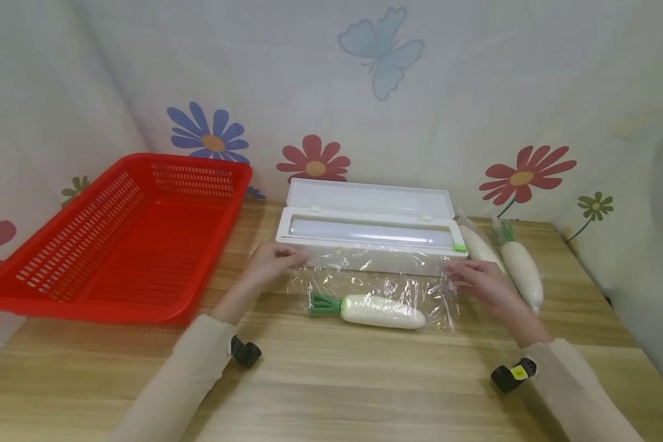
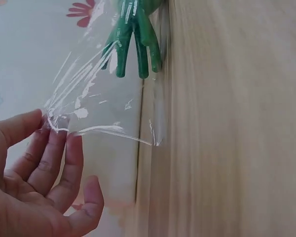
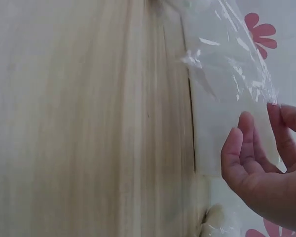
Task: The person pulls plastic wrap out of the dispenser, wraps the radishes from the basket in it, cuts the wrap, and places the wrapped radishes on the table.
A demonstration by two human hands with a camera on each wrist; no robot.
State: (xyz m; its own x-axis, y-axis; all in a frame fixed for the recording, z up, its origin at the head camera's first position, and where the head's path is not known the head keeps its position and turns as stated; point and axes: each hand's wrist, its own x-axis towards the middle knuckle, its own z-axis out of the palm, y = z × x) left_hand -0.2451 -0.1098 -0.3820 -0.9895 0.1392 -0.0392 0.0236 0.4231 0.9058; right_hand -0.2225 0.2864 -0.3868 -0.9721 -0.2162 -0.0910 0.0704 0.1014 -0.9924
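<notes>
A sheet of clear plastic wrap (image 1: 376, 282) is stretched between both hands, its far edge close in front of the white wrap dispenser (image 1: 372, 233). My left hand (image 1: 273, 263) pinches one corner between thumb and fingertips, as the left wrist view shows. At the opposite corner, my right hand (image 1: 483, 282) pinches the film between thumb and index finger, with the other fingers loosely bent. A white radish (image 1: 383, 311) with green stalks (image 2: 133, 44) lies crosswise on the table, partly overlaid by the film. The dispenser's lid (image 1: 370, 197) stands raised, showing the roll inside.
To the left sits a large red plastic basket (image 1: 110, 313) with slotted sides. Two more white radishes lie right of the dispenser, one of them the outer radish (image 1: 522, 273). A flowered cloth (image 1: 420, 123) hangs behind the wooden table (image 1: 364, 393).
</notes>
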